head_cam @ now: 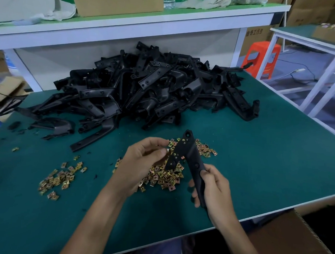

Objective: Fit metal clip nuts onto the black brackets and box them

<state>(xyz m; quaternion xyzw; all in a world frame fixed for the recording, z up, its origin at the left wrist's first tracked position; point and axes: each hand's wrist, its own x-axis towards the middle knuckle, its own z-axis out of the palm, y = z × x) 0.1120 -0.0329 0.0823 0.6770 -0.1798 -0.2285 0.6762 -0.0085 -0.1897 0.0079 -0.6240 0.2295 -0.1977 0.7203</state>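
The right hand (215, 191) is wrapped round the near end of one long black plastic bracket (188, 152). Its long axis runs away from the person, with the far tip leaning slightly left. The left hand (140, 164), just left of it and nearer the mounting holes, has thumb and forefinger pinched at the bracket's left edge, seemingly on one small metal clip nut (167, 150), though it is too small to be sure.

Beneath the hands lies one heap of brass-coloured clip nuts (166, 177), with a second heap (60, 178) to the near left and a few strays; both are too many to count. One big pile of black brackets (145, 84) sits far on the green table mat (266, 158). One brown cardboard box (292, 235) is at the near right.
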